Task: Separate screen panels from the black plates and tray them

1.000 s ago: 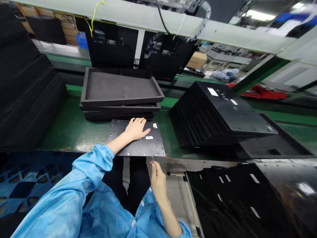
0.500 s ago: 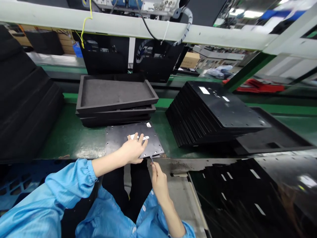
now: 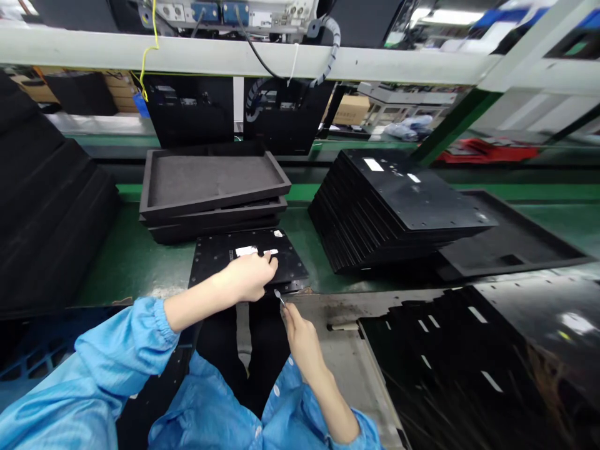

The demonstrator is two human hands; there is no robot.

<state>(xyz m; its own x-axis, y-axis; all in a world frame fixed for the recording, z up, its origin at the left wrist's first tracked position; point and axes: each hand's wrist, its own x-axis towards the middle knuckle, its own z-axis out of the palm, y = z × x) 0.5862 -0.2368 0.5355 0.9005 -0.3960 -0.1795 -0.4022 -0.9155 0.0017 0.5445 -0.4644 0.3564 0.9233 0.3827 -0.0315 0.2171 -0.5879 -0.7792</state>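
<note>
A flat black plate (image 3: 220, 259) with small holes and white labels lies on the green belt in front of me. My left hand (image 3: 248, 278) grips its near edge, fingers curled over the plate. My right hand (image 3: 297, 328) is just below the plate's near right corner, pinching a small thin silver tool (image 3: 280, 297) whose tip points at that corner.
Stacked black foam trays (image 3: 210, 187) sit behind the plate. A slanted stack of black plates (image 3: 398, 206) rests on a tray at right. More black plates (image 3: 469, 356) lie at lower right. Dark foam stacks (image 3: 42, 206) fill the left. A grey beam (image 3: 234, 56) runs overhead.
My left hand slid from the plate's middle back to its near edge and closed on it. The plate shifted a little toward me. The right hand with the tool rose slightly toward the corner.
</note>
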